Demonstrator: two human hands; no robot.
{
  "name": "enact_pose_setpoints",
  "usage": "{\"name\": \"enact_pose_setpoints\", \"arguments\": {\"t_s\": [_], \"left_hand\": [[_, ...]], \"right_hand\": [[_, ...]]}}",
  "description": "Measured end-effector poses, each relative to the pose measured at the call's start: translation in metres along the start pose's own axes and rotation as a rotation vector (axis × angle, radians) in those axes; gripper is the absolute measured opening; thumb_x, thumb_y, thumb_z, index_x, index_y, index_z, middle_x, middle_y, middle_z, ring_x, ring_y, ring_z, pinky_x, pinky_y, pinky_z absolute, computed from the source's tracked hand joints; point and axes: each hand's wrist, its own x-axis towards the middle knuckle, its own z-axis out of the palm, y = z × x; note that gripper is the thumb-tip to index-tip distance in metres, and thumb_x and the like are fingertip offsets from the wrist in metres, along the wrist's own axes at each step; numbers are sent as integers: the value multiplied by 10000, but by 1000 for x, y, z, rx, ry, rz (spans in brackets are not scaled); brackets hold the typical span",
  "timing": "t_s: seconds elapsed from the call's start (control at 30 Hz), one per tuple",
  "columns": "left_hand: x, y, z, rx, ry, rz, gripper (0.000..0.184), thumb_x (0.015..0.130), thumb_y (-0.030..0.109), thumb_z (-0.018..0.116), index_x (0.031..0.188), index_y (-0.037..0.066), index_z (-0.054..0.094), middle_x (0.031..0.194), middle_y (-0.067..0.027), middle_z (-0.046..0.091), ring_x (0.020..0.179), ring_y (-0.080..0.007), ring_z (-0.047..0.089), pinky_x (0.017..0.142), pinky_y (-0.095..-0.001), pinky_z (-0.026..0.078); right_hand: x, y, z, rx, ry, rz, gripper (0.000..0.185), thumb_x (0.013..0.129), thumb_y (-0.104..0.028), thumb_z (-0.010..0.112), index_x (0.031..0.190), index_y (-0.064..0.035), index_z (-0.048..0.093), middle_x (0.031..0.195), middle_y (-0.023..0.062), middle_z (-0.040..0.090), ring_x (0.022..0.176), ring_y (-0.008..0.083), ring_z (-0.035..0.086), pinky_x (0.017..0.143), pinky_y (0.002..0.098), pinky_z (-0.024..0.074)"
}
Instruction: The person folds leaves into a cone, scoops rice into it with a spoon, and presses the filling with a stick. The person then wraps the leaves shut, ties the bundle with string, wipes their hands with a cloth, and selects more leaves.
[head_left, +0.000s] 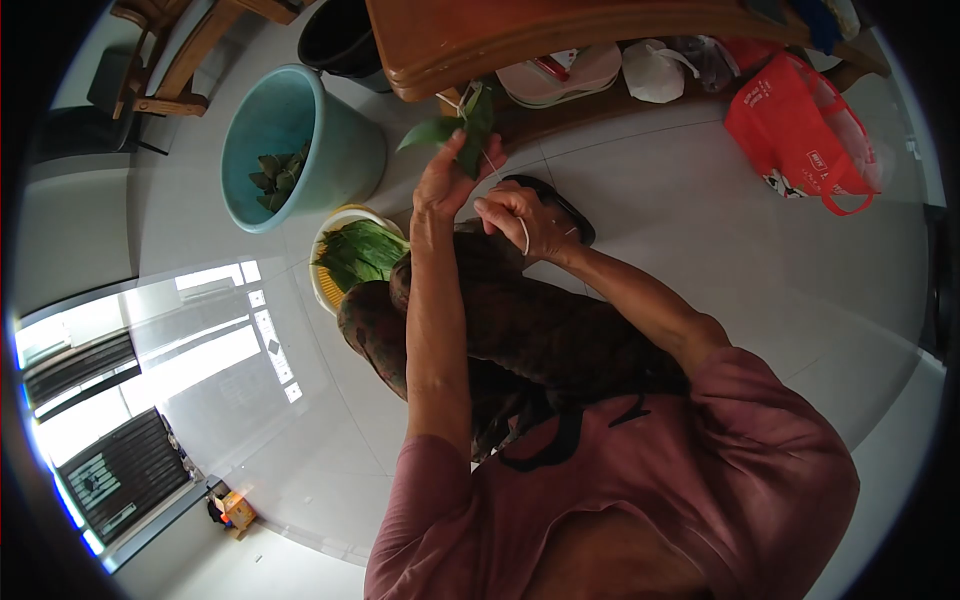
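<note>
A green leaf-wrapped bundle (474, 135) is held in my left hand (445, 182), with a leaf tip jutting out to the left. The fingers curl round its lower end. White string (492, 165) runs down from the bundle to my right hand (528, 222), which is closed on it; a loose length hangs by the fingers. Another bit of white string shows above the bundle, close to the table edge. Below and left of my left hand, a yellow and white basket (322, 283) holds long green leaves (360, 252).
A wooden table (560, 35) stands just beyond my hands, with trays (560, 85) and a white bag (655, 72) on its lower shelf. At left is a light-blue bucket (350, 150) with dark green bundles (278, 178); behind it, a black bucket (340, 40). A red bag (795, 125) sits right.
</note>
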Motion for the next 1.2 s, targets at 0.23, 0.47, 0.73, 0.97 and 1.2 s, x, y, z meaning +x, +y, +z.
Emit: {"name": "enact_pose_setpoints", "arguments": {"t_s": [0.23,0.47,0.73,0.97,1.2], "left_hand": [[5,-4,1,78,205,52,413,837,178,563,1140,-78,447,1062,-215,549,953,-329,547,858,-467,437],[4,1,3,56,148,12,403,835,189,556,1114,-81,451,1021,-208,562,908,-331,553,817,-458,453],[18,5,-3,150,197,-112,325,857,297,518,1026,20,504,844,-116,563,705,-215,533,601,-367,432],[13,-4,24,4,325,-134,378,856,427,488,890,55,539,696,-88,543,568,-183,511,549,-328,454],[29,2,-3,-171,377,-154,291,848,343,502,910,62,546,679,-75,514,548,-182,466,646,-363,470]], "right_hand": [[1,-6,5,187,51,77,414,865,-273,482,524,-39,498,487,39,446,476,138,426,488,282,335],[2,12,20,-270,-13,-247,297,794,-145,575,520,-48,514,524,115,510,528,267,513,598,346,368],[-4,14,11,-409,-128,-372,246,771,-122,581,539,-63,522,542,96,526,592,272,524,654,364,365],[-3,3,2,-147,-79,-148,324,813,-149,544,505,-59,502,504,83,514,551,271,508,670,371,378],[-5,8,4,-139,-37,-182,345,826,-166,536,499,-58,499,485,82,505,525,267,500,652,355,385]]}}
